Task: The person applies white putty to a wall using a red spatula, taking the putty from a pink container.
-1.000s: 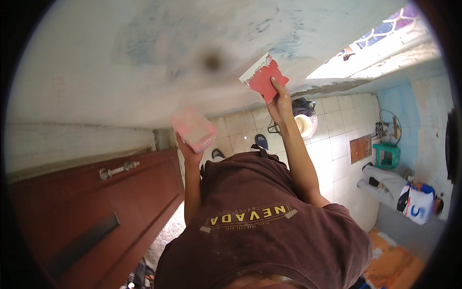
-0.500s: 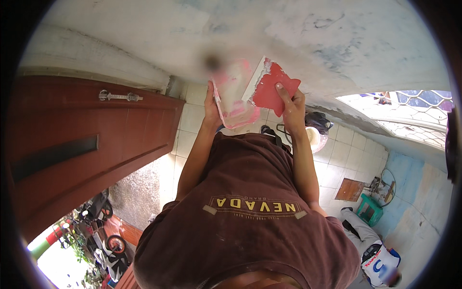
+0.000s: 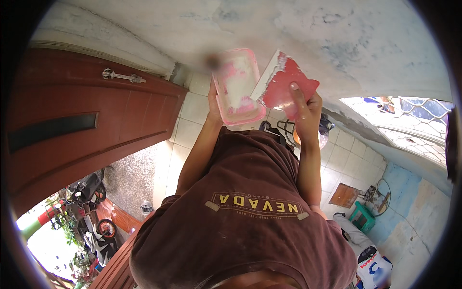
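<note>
My left hand (image 3: 212, 103) is closed on a pink-edged rectangular plastic container (image 3: 239, 86) with white paste smeared inside. My right hand (image 3: 307, 111) grips a red putty scraper (image 3: 283, 84) with a white, paste-crusted edge, thumb on its face. The scraper's edge is beside the container's right side; whether they touch I cannot tell. Both are held up in front of the patchy white wall (image 3: 327, 43), above my brown shirt (image 3: 240, 178).
A red-brown door (image 3: 57, 115) is at left, with motorbikes (image 3: 101, 241) outside. A grilled window (image 3: 404, 123) is at right. Behind my right arm sits a round container (image 3: 322, 137) on the tiled floor (image 3: 192, 111). A person (image 3: 373, 267) and green stool (image 3: 363, 216) are lower right.
My left hand has raised the container in view, and my right hand has shifted right with the scraper. The view has turned, showing more of the doorway and outside.
</note>
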The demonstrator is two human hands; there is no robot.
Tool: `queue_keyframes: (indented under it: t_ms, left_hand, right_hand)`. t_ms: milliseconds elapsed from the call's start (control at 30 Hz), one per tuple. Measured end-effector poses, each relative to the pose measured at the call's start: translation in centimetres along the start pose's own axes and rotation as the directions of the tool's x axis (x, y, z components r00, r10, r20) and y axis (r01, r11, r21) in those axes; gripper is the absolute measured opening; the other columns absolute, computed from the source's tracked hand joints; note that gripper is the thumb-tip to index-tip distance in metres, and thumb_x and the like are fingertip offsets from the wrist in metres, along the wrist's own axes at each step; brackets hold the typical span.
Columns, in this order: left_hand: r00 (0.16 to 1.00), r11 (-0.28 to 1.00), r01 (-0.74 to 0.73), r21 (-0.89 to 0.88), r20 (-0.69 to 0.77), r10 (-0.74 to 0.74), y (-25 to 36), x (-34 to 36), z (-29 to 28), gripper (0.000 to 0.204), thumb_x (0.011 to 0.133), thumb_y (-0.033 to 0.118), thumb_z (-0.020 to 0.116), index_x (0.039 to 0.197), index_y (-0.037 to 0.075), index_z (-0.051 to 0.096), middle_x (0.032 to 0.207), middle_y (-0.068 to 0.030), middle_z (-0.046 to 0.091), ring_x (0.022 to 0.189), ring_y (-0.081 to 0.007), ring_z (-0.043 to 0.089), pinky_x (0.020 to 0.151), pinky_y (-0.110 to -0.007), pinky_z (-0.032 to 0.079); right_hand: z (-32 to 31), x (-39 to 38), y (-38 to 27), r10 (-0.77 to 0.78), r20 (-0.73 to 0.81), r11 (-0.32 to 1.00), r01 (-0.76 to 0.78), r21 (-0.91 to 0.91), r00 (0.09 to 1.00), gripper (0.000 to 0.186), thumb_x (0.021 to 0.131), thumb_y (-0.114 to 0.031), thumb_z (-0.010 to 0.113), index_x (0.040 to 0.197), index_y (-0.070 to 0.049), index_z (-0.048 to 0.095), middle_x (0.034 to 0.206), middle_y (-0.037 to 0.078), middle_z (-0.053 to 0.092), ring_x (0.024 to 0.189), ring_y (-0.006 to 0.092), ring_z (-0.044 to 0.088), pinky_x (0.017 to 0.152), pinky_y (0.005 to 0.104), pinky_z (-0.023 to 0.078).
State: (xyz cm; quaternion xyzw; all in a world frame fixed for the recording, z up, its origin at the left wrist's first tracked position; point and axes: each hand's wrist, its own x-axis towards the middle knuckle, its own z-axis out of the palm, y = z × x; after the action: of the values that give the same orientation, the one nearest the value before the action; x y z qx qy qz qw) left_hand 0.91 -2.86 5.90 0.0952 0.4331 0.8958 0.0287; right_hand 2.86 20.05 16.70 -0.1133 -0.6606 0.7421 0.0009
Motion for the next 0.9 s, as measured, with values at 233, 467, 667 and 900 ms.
queue_keyframes:
  t_ms: [233, 467, 667, 900]
  left_hand:
    - [0.929, 0.9, 0.305, -0.313, -0.113, -0.353, 1.0, 0.1, 2.2, 0.08, 0.102, 0.073, 0.025, 0.154, 0.013, 0.037, 0.142, -0.0102, 0.053, 0.126, -0.0266, 0.058, 0.104, -0.046, 0.054]
    - [0.95, 0.947, 0.292, -0.134, -0.077, -0.303, 0.8, 0.3, 2.7, 0.078, 0.102, 0.073, 0.026, 0.153, 0.015, 0.037, 0.139, -0.0083, 0.054, 0.123, -0.0241, 0.058, 0.102, -0.042, 0.054]
    - [0.955, 0.95, 0.256, -0.179, -0.102, -0.277, -0.2, 0.0, 2.4, 0.068, 0.107, 0.063, 0.03, 0.15, 0.011, 0.04, 0.14, -0.0097, 0.055, 0.127, -0.0248, 0.057, 0.104, -0.041, 0.052]
    - [0.976, 0.964, 0.207, -0.17, -0.033, -0.215, -1.0, 0.6, 1.5, 0.062, 0.108, 0.056, 0.033, 0.147, 0.009, 0.044, 0.137, -0.0123, 0.058, 0.126, -0.029, 0.059, 0.104, -0.044, 0.053]
  right_hand:
    - [4.3, -2.4, -1.7, -0.212, 0.186, 0.766, 0.282, -0.578, 0.959, 0.025, 0.094, -0.011, 0.063, 0.117, 0.001, 0.059, 0.078, 0.027, 0.067, 0.071, 0.0462, 0.066, 0.062, 0.0477, 0.05]
    - [7.0, -2.4, 1.1, -0.16, 0.112, 0.755, 0.195, -0.626, 0.981, 0.036, 0.093, -0.004, 0.06, 0.126, 0.002, 0.048, 0.083, 0.029, 0.067, 0.079, 0.0527, 0.065, 0.068, 0.0541, 0.05]
    - [8.0, -1.9, 2.2, -0.421, 0.231, 0.701, 0.476, -0.531, 0.877, 0.048, 0.081, -0.004, 0.066, 0.122, 0.009, 0.045, 0.084, 0.031, 0.065, 0.074, 0.0515, 0.064, 0.063, 0.0537, 0.051]
    - [8.5, -1.7, 1.2, -0.268, 0.184, 0.739, 0.324, -0.591, 0.946, 0.038, 0.086, -0.003, 0.064, 0.119, 0.007, 0.047, 0.078, 0.029, 0.064, 0.07, 0.0497, 0.065, 0.06, 0.052, 0.05]
